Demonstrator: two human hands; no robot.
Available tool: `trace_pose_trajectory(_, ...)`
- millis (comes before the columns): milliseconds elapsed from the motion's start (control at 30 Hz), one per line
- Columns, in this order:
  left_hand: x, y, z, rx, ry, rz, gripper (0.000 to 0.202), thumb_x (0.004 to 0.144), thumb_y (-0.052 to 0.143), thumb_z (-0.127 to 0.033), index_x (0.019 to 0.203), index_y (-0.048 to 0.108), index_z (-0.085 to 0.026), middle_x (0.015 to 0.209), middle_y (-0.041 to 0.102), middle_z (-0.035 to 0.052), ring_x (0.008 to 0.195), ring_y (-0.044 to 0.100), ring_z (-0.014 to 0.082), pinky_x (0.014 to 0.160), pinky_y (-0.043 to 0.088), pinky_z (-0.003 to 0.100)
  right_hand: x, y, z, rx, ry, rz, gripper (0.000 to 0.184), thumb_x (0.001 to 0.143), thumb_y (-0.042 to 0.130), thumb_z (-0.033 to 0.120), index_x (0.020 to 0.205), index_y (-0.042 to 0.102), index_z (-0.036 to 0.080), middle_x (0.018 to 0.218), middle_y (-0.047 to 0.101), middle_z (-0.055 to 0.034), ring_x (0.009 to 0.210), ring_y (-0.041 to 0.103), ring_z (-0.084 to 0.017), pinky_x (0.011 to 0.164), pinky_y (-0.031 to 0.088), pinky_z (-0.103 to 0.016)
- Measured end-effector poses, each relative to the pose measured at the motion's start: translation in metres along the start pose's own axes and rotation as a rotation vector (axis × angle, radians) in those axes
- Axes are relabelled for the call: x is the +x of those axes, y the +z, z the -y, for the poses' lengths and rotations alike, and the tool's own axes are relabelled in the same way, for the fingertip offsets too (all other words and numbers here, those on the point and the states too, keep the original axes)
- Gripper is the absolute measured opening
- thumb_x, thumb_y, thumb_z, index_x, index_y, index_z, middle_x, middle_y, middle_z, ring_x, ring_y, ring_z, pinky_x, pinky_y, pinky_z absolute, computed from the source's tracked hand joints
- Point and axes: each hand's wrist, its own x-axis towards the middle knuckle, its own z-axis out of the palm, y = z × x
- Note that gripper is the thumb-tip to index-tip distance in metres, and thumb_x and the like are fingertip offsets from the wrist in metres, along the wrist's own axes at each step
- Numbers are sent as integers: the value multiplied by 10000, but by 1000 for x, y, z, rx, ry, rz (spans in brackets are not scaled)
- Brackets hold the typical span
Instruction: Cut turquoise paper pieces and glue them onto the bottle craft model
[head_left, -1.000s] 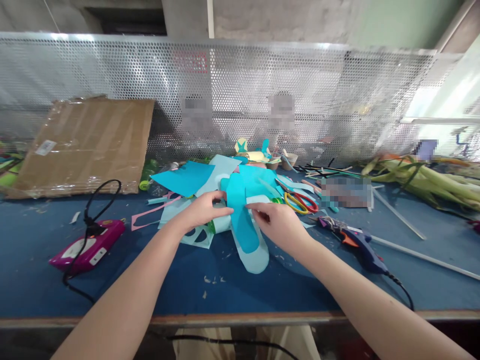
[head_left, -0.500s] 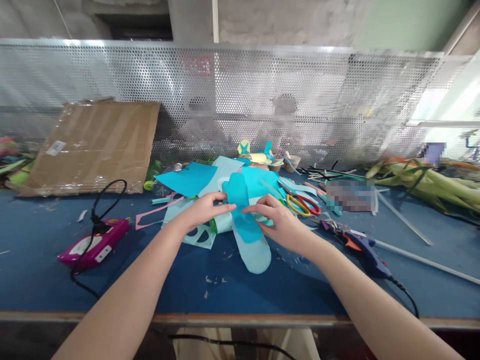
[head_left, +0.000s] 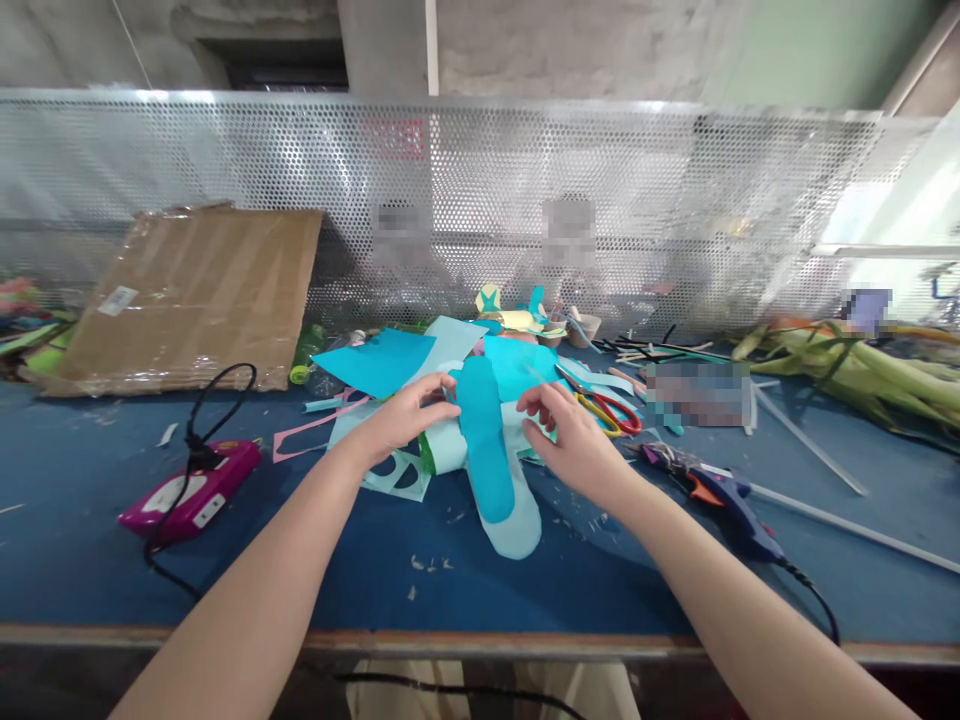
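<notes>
A long bright blue paper piece (head_left: 480, 430) with rounded ends lies over a larger pale blue paper piece (head_left: 525, 530), whose rounded end shows beneath it. Both rest across a pale blue paper roll (head_left: 448, 450) with a green edge. At the left edge of the bright blue piece is my left hand (head_left: 401, 415), its thumb and fingers apart, the tips at or touching the paper. My right hand (head_left: 566, 435) hovers to the right, fingers curved and spread, holding nothing. Scissors (head_left: 600, 410) with yellow and red handles lie just beyond it.
On the right lies a blue glue gun (head_left: 720, 500) with a long glue stick. A magenta power box (head_left: 191, 490) with a black cable sits at left. Cardboard (head_left: 187, 300) leans against the perforated metal screen (head_left: 487, 180). Paper sheets (head_left: 382, 360) and corn husks (head_left: 862, 375) lie behind.
My right hand has let go of the bright blue paper and drawn back to the right. That paper now lies lower and flatter over the pale piece. My left hand has barely moved.
</notes>
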Motion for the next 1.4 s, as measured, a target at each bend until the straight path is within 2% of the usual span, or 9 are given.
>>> trace_pose_trajectory(167, 3, 2, 2, -128, -33, -57, 206, 824, 504, -394, 928, 556, -224, 980, 571, 31, 941, 563, 220, 843, 451, 349, 1, 11, -5, -72, -14, -43, 486, 811, 642, 384, 1253, 517, 227, 1065, 543, -113, 1026, 540, -301, 895, 469, -503)
trace_pose_trajectory(300, 5, 4, 4, -220, -33, -99, 354, 831, 442, -315, 1181, 424, -267, 915, 592, 8, 846, 599, 190, 823, 486, 360, 3, 15, -8, -16, -19, -26, 281, 791, 657, 311, 1055, 610, 226, 1033, 546, -101, 1007, 548, -292, 874, 479, -488)
trace_pose_trajectory(400, 6, 3, 7, -231, -52, -129, 451, 795, 476, -247, 1234, 379, -275, 921, 595, 10, 815, 610, 180, 806, 496, 358, 3, 12, -7, 61, 2, 4, 132, 784, 616, 213, 915, 630, 216, 1000, 538, -89, 990, 551, -272, 857, 484, -462)
trace_pose_trajectory(600, 5, 1, 15, 13, -5, -94, 404, 778, 592, -321, 1161, 473, -273, 1174, 565, 62, 1004, 605, 235, 797, 503, 355, 2, 9, -2, 113, -3, 19, 183, 780, 559, 114, 878, 658, 233, 952, 545, -64, 982, 557, -241, 882, 466, -439)
trace_pose_trajectory(867, 7, 1, 14, 115, 3, -126, 210, 769, 619, -393, 852, 584, -202, 997, 617, 58, 998, 591, 253, 825, 462, 360, 2, 9, -5, 61, -43, 0, 90, 844, 602, 301, 860, 612, 213, 927, 551, -76, 899, 571, -246, 750, 501, -415)
trace_pose_trajectory(1067, 7, 2, 15, 100, -18, -225, 298, 782, 609, -475, 897, 499, -223, 952, 614, 45, 941, 602, 238, 795, 468, 355, 2, 12, -7, 22, -36, -25, 149, 846, 597, 313, 942, 578, 200, 945, 560, -87, 847, 570, -233, 678, 493, -378)
trace_pose_trajectory(1167, 5, 2, 11, 83, -37, -251, 363, 834, 518, -575, 955, 574, -237, 1120, 621, 79, 1098, 563, 279, 896, 443, 386, 1, 12, -7, 12, -26, -31, 157, 831, 583, 258, 977, 550, 210, 930, 558, -70, 814, 566, -217, 681, 491, -368)
trace_pose_trajectory(1267, 3, 3, 5, 49, -71, -270, 482, 873, 390, -653, 938, 638, -244, 1333, 541, 78, 1306, 404, 320, 1016, 362, 421, 1, 11, -7, 7, -8, -32, 150, 820, 570, 227, 967, 542, 219, 903, 556, -52, 796, 556, -205, 698, 489, -360)
trace_pose_trajectory(1400, 2, 3, 1, -13, -58, -224, 541, 875, 348, -693, 921, 678, -266, 1363, 547, 41, 1399, 261, 334, 1073, 290, 448, 0, 10, -7, 7, 6, -12, 88, 809, 561, 211, 896, 553, 218, 929, 553, -60, 815, 552, -207, 704, 486, -356)
